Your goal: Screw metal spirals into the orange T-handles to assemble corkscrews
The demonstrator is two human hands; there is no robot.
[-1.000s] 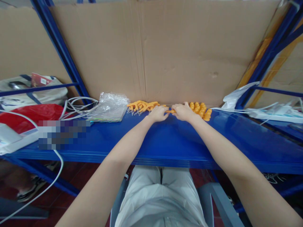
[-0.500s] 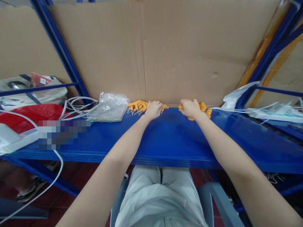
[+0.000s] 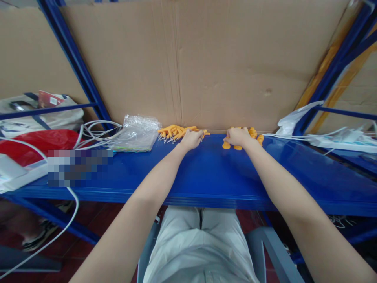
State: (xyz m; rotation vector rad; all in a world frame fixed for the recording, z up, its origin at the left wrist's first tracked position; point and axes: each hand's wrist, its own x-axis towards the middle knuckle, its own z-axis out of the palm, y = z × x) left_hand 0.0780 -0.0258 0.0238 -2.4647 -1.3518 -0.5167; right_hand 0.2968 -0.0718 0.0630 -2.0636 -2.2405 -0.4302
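Note:
My left hand (image 3: 192,139) rests with curled fingers at the right end of a pile of orange keychains (image 3: 173,131), which have small silver chains hanging toward me. An orange keychain (image 3: 206,133) shows just past its fingertips. My right hand (image 3: 238,136) is closed down over a group of orange plastic pieces (image 3: 252,133), its fingertips pinched and partly hidden. Two rounded orange pieces (image 3: 226,145) lie on the blue table in front of that hand. Exactly what sits between the fingers of either hand is hard to see.
Clear plastic bags (image 3: 138,131) lie left of the keychains, beside white cables (image 3: 98,131) and a red bag (image 3: 44,145). A cardboard sheet (image 3: 220,63) stands along the back of the blue table (image 3: 212,173). White cables and a white plastic bag (image 3: 294,120) are at the right.
My left hand has drawn slightly toward me, uncovering more orange keychains behind it. My right hand has shifted slightly right with fingers more curled, and another rounded orange piece shows below it.

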